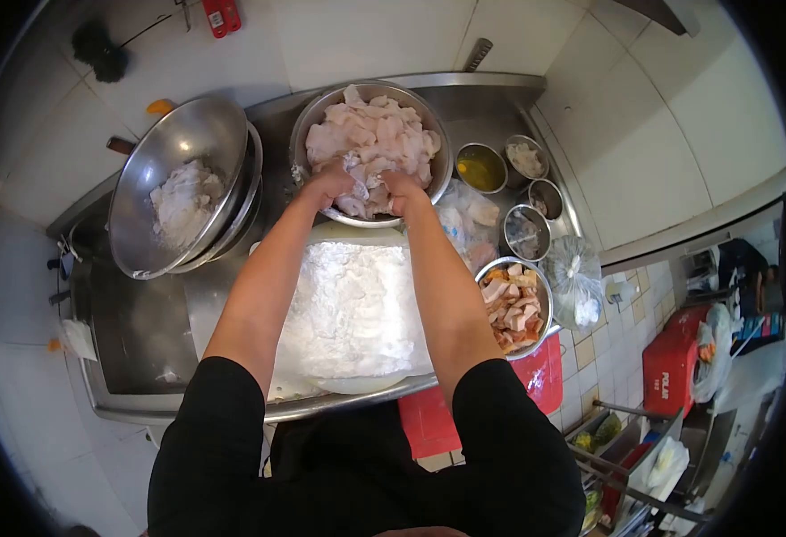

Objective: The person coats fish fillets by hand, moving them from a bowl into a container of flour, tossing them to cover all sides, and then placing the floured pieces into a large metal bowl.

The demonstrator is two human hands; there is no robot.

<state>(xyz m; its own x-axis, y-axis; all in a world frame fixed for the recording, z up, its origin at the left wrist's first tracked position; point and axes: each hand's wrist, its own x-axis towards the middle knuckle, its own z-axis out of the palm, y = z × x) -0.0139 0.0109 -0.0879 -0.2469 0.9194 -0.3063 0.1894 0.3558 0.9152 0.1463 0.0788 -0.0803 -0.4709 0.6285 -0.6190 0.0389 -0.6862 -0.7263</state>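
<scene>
A large steel bowl (445,170) heaped with pale pink raw meat pieces (370,134) stands at the back of the counter. Both my hands are at its near side, fingers curled in among the meat. My left hand (330,183) grips a piece dusted with white flour, and my right hand (399,189) closes on meat beside it; the fingertips are partly hidden. Just below my forearms lies a broad tray of white flour (350,309), its surface lumpy and pressed.
Left, a tilted steel bowl (129,210) holding a floury mass (185,201) rests on another bowl over the sink (133,340). To the right are a bowl of cut meat chunks (514,309), a cup of yellow liquid (480,168), small steel cups and plastic bags (574,277). A red cooler (670,358) stands farther off.
</scene>
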